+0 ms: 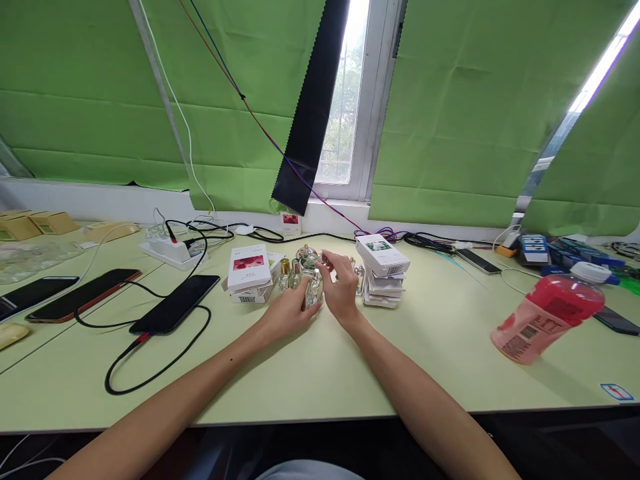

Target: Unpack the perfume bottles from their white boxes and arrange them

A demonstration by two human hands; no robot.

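Note:
My left hand (pixel 289 311) and my right hand (pixel 342 288) meet at the middle of the pale green table (pixel 320 373). Between them stands a small clear glass bottle (pixel 314 288); my left fingers grip its base and my right fingertips pinch its top. Several more small glass bottles (pixel 291 272) with gold caps stand just behind. A white box with a red picture (pixel 249 267) lies on other boxes to the left. To the right is a stack of white boxes (pixel 383 270).
Three phones (pixel 175 303) lie at the left, one on a black cable, near a white power strip (pixel 167 250). A pink drink bottle (pixel 550 319) stands at the right, with a phone (pixel 477 261) and blue items behind. Green blinds cover the windows.

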